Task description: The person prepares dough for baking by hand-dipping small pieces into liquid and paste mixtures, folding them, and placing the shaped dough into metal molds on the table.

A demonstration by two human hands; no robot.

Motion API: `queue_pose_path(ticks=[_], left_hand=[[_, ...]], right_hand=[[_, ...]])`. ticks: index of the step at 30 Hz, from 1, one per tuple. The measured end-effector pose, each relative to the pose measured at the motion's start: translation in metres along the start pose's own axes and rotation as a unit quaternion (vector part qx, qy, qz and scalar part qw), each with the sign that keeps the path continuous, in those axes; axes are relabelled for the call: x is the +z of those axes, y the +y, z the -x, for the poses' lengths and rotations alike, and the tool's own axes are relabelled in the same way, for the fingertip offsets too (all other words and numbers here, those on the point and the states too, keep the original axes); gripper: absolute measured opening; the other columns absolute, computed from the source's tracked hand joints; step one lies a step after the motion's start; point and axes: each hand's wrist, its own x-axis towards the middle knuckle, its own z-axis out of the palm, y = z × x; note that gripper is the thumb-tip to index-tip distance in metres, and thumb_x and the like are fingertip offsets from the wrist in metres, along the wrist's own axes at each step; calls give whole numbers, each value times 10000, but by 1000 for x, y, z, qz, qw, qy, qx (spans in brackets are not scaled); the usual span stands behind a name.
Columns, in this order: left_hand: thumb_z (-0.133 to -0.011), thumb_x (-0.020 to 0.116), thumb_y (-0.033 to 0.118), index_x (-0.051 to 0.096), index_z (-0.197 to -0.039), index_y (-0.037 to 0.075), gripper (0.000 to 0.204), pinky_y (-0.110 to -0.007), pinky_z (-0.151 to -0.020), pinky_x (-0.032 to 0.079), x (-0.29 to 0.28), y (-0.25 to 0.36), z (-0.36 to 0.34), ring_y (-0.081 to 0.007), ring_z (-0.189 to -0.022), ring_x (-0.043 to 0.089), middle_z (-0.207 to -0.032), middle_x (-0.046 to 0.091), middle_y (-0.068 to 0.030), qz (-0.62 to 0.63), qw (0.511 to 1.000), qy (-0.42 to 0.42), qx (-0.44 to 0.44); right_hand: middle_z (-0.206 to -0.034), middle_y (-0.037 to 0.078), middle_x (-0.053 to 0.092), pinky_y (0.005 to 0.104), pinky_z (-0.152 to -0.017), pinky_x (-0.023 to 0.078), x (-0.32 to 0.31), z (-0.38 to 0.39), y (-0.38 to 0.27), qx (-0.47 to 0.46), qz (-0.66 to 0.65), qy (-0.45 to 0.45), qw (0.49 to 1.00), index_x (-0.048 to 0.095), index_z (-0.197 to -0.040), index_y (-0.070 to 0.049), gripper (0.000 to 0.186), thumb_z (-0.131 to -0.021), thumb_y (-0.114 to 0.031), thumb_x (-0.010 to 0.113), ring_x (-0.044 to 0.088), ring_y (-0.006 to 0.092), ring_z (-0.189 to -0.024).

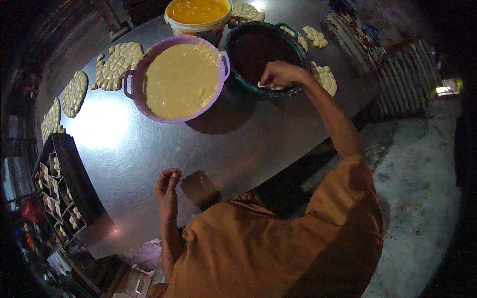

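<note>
The surface (149, 149) is a large, dark, polished metal sheet that reflects an overhead light near its left part.

A purple two-handled basin (144, 69) stands toward the far side of the surface and is filled with pale, smooth batter (181, 79). Just beside it, to the right, stands a dark green basin (233, 74) with a dark interior. Behind both, at the far edge, stands a white bucket (198, 27) holding an orange-yellow liquid.

A dark compartmented tray (64, 188) lies at the left edge of the surface; small pale pieces sit in its cells.

Pale, flat patterned dough pieces (117, 64) lie along the left and far edges, and smaller ones lie to the right of the green basin.

The right hand (283, 74) is at the near rim of the green basin, fingers curled downward and pinching a small pale dough piece (271, 87) against the rim.

The left hand (166, 186) hovers above the near edge of the surface, fingers loosely curled together, holding nothing visible.
</note>
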Motion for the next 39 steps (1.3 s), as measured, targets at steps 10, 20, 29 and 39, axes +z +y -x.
queue_pose_path(ticks=[10,20,29,39], left_hand=[[-948,623,164,641,-1030,14,171,-322,-933,470,7,-19,6,-186,-996,628,-1011,671,-82,26,999,-19,-22],[-956,615,246,644,-1059,25,245,-328,-918,466,38,9,3,-178,-963,621,-1013,669,-73,141,982,-107,-67],[-972,557,406,560,-1248,60,443,-372,-994,448,87,62,14,-192,-1079,575,-1180,611,-78,410,875,-208,-149],[-991,554,346,568,-1098,91,277,-296,-864,508,59,60,17,-186,-1006,597,-1104,619,-52,513,831,-121,-177]], right_hand=[[-948,67,749,310,-719,523,-3,14,-3,34,-137,-12,990,734,-1073,-49,308,-770,-12,696,664,130,-821],[-1061,41,678,315,-896,521,9,47,-68,-10,-595,53,802,587,-1223,-39,395,-842,-20,692,653,140,-992],[-1215,44,583,355,-980,486,125,40,-212,-150,-722,106,668,368,-1426,-102,736,-795,-15,738,559,195,-1155],[-1288,75,565,332,-898,538,174,32,-237,-139,-750,176,622,547,-1317,-117,499,-858,63,629,575,200,-1159]])
